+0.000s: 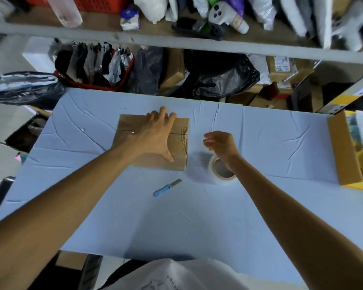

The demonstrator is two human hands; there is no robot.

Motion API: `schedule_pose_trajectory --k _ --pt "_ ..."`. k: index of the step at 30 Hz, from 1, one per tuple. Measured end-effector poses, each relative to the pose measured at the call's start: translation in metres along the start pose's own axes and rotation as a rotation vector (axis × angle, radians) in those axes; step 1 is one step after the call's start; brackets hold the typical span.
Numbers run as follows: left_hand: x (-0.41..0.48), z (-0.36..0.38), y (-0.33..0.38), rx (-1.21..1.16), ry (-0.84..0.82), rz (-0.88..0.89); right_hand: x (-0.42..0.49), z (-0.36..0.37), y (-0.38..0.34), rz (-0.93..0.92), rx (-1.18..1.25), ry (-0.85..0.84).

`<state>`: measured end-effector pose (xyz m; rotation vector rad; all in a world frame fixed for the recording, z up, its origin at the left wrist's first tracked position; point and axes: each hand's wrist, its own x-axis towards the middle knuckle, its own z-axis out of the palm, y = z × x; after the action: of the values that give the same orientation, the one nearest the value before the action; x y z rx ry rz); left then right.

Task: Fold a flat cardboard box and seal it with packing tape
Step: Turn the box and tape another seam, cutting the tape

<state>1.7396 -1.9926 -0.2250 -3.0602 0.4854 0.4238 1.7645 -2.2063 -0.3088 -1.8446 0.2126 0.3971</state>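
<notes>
A brown cardboard box (179, 151) lies in the middle of the table under my left hand (157, 137), which rests flat on its top with fingers spread toward the far edge. A strip of tape shows along the box's right side. My right hand (220, 144) hovers just right of the box with fingers loosely curled, holding nothing. Right below that wrist a roll of clear packing tape (220, 173) lies flat on the table. A small blue-handled knife (167, 188) lies in front of the box.
A light blue cloth (176, 227) covers the table. An open cardboard box (344, 151) with contents stands at the right edge. Behind the table are shelves crowded with bags, a red basket (92, 82) and parcels. A cardboard box sits on the floor at left.
</notes>
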Motion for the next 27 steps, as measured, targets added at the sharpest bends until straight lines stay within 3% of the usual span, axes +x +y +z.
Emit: schedule_pose_trajectory --k 4,10,13,17,22,27 --pt "-0.006 0.009 0.006 0.119 -0.006 -0.043 -0.021 -0.025 0.022 0.04 -0.385 0.062" --pt "-0.01 0.018 0.008 0.067 -0.014 -0.133 -0.055 -0.041 0.052 -0.002 -1.076 -0.244" --pt "-0.009 0.017 0.01 0.072 -0.023 -0.156 -0.057 -0.042 0.063 -0.069 -1.297 -0.279" --pt "-0.009 0.016 0.014 0.05 -0.026 -0.189 -0.051 -0.045 0.06 -0.235 -1.313 -0.241" --pt "-0.004 0.01 0.016 -0.197 -0.125 -0.222 -0.045 -0.064 0.02 -0.439 -1.061 -0.132" --pt "0.008 -0.012 0.036 -0.769 0.246 -0.059 -0.048 -0.077 -0.042 -0.643 -0.928 -0.046"
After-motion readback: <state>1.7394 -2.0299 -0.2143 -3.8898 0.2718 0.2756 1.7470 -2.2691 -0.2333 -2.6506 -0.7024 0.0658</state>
